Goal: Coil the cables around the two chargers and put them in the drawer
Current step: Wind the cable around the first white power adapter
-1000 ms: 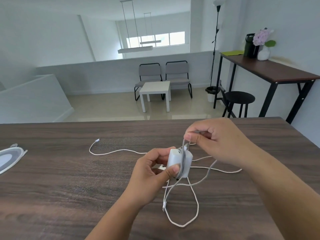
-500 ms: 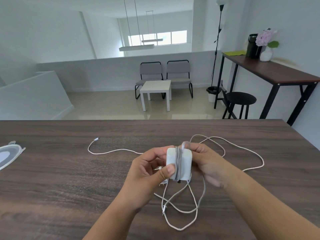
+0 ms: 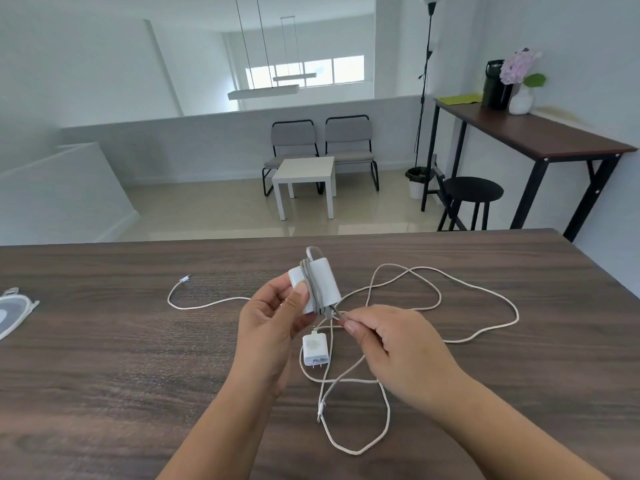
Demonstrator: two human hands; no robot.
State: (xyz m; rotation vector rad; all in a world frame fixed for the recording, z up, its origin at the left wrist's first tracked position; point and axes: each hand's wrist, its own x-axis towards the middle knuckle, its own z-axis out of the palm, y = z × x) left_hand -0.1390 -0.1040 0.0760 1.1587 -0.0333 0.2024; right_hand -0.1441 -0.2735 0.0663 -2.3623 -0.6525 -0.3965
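- Left hand [image 3: 273, 323]: raised above the table, fingers and thumb curled round the large white charger [image 3: 317, 285], thumb pressed on its near face.
- Large white charger: held tilted, a few turns of grey cable [image 3: 446, 299] already wound round its middle; a short plug end stands out at its top.
- Right hand [image 3: 398, 344]: just right of and below the charger, thumb and forefinger pinching the grey cable where it leaves the charger's lower edge; remaining fingers curled in.
- Hands: close together, apart by a short stretch of taut cable, not touching.
- Grey cable, loose part: runs from the pinch out to the right in wide loops on the table, then back toward the near edge, ending in a long loop below the hands.
- Small white charger [image 3: 314, 349]: flat on the table between and just below the two hands, prongs pointing toward the near edge.
- White cable [image 3: 207, 304]: runs left from behind the left hand and curves up to a small connector; whether it joins the small charger cannot be told.
- Wooden table [image 3: 104, 375]: dark grain, bearing all of the above.
- Clear plastic lid [image 3: 14, 311]: at the table's far left edge, well apart from the hands.
- Drawer: not in view.
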